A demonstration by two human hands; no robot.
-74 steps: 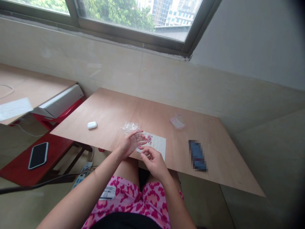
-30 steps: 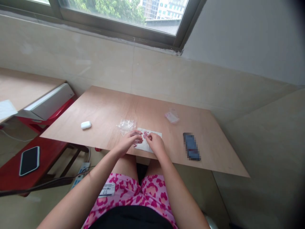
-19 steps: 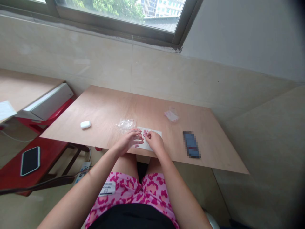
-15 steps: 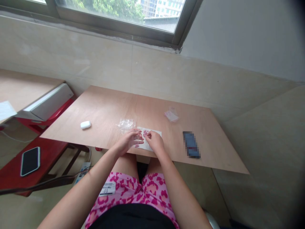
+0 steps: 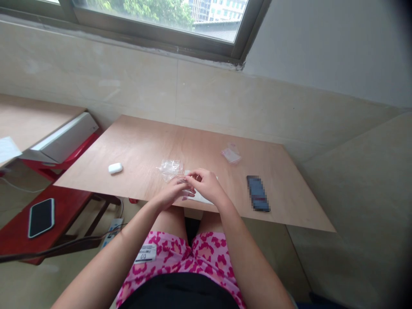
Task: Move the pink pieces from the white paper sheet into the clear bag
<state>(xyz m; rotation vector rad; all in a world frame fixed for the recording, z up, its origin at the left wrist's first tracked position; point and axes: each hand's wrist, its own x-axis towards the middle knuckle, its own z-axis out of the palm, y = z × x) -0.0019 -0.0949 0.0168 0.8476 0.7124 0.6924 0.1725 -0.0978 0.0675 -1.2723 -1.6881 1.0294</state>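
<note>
My left hand point(image 5: 174, 190) and my right hand point(image 5: 206, 185) meet at their fingertips near the table's front edge. The fingers of both are pinched together, and whatever is between them is too small to make out. Beneath them lies a white sheet point(image 5: 206, 199), mostly covered by my right hand. A few small pink pieces point(image 5: 184, 198) show just below my left fingers, at the sheet's left side. A crumpled clear plastic bag point(image 5: 170, 168) lies just beyond my left hand.
On the wooden table point(image 5: 148, 137) are a white rounded case point(image 5: 115, 168) at left, a small clear packet point(image 5: 231, 154) farther back and a blurred dark phone-like object point(image 5: 258, 193) at right. Another phone point(image 5: 41, 217) rests on a red bench point(image 5: 69, 204).
My right hand has moved up and left to meet my left fingertips. The pink cluster on the white sheet is now hidden behind my hands. My left fingers have drawn closer together.
</note>
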